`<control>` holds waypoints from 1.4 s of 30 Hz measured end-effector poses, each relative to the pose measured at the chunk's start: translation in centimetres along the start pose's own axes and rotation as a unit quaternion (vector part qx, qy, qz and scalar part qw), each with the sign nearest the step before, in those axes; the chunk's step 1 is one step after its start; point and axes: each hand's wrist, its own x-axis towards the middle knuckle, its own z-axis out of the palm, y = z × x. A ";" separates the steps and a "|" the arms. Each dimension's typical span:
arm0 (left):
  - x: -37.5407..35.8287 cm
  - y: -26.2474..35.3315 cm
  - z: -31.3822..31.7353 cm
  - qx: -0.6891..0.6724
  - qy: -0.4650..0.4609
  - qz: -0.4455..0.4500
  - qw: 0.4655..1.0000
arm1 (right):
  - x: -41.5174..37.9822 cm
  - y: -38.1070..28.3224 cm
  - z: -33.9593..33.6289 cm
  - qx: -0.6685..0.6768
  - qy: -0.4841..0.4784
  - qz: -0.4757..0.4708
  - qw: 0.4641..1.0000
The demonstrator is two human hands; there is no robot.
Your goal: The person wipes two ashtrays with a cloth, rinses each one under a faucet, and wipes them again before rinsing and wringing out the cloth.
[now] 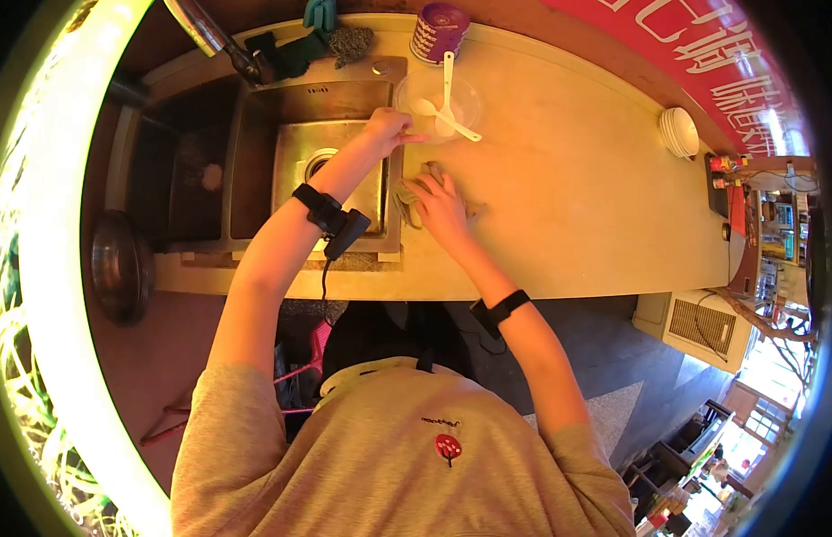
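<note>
At the sink's right edge, my left hand [389, 132] is closed at the near left rim of a clear plastic bowl [470, 103], with its fingers curled and the thumb side toward the bowl. Two white spoons [447, 85] lie crossed in and over that bowl. Just below it, my right hand [443, 210] presses down on a crumpled greyish cloth [409, 195] on the counter, its fingers over the fabric. Part of the cloth is hidden under the palm.
A metal sink [344, 215] with a faucet [210, 36] is on the left. Behind the bowl stands a purple tin [440, 33]; a scouring pad [351, 45] and dark gloves [295, 54] lie behind the sink. Stacked white bowls [679, 132] sit on the counter [568, 197] far right.
</note>
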 end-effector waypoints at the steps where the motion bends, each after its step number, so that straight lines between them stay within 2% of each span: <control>1: 0.1 -0.1 -0.1 0.004 0.000 -0.004 1.000 | 0.1 0.0 0.1 -0.026 -0.007 -0.001 1.000; 4: 0.1 -0.8 -0.3 0.006 -0.022 0.015 1.000 | -1.0 -0.1 -0.4 -0.035 -0.059 -0.034 0.997; 7: 0.3 -1.2 -0.6 0.002 -0.036 0.004 0.999 | -3.5 -1.3 -2.0 -0.068 -0.089 -0.071 0.991; 10: -0.2 -0.9 -1.0 0.053 -0.041 -0.026 0.997 | -6.0 -3.2 -3.2 -0.067 -0.140 -0.069 0.986; 13: -3.3 -0.3 -1.8 0.118 0.039 0.047 0.991 | -8.6 -4.0 -2.6 -0.022 -0.148 -0.106 0.983; 16: -7.3 1.0 -5.9 0.103 0.020 0.104 0.989 | -9.2 -4.8 -1.5 0.036 -0.122 -0.129 0.983; 19: -10.8 2.0 -11.5 0.124 0.087 0.148 0.977 | -8.1 -6.3 0.4 0.085 -0.107 -0.173 0.975; 22: -15.3 2.7 -15.9 0.098 0.156 0.185 0.965 | -5.6 -9.6 2.6 0.022 -0.088 -0.251 0.964; 25: -19.6 2.5 -18.4 0.108 0.215 0.190 0.952 | -3.1 -14.0 5.5 0.077 -0.088 -0.241 0.964; 28: -22.7 1.9 -20.1 0.080 0.251 0.181 0.948 | 0.3 -17.4 8.0 0.299 -0.161 -0.104 0.935; 29: -23.5 1.4 -20.7 0.072 0.247 0.192 0.947 | 1.6 -17.8 8.2 0.379 -0.172 -0.017 0.909; 31: -24.8 0.6 -20.9 0.086 0.253 0.192 0.944 | 4.4 -18.1 7.2 0.519 -0.193 0.154 0.818; 32: -25.2 0.2 -20.9 0.091 0.256 0.190 0.943 | 5.7 -17.8 6.3 0.629 -0.218 0.246 0.705; 33: -25.2 -0.3 -20.8 0.104 0.246 0.175 0.948 | 6.9 -16.7 6.8 0.666 -0.208 0.294 0.653; 34: -25.1 -0.8 -20.1 0.065 0.224 0.165 0.958 | 8.2 -16.3 5.2 0.716 -0.208 0.285 0.603; 35: -24.4 -1.2 -19.8 0.051 0.211 0.131 0.967 | 9.4 -16.2 3.6 0.727 -0.196 0.321 0.575; 36: -23.8 -1.3 -19.2 0.038 0.196 0.097 0.975 | 10.4 -15.4 3.1 0.741 -0.208 0.311 0.558; 38: -23.0 -0.1 -15.9 -0.041 0.170 0.059 0.983 | 12.2 -13.7 4.1 0.724 -0.218 0.280 0.592; 40: -21.0 0.2 -14.8 -0.071 0.077 0.070 0.992 | 13.2 -13.9 2.8 0.642 -0.257 0.282 0.664; 42: -18.9 0.6 -14.3 -0.028 0.135 0.066 0.988 | 14.1 -13.9 1.6 0.557 -0.306 0.286 0.717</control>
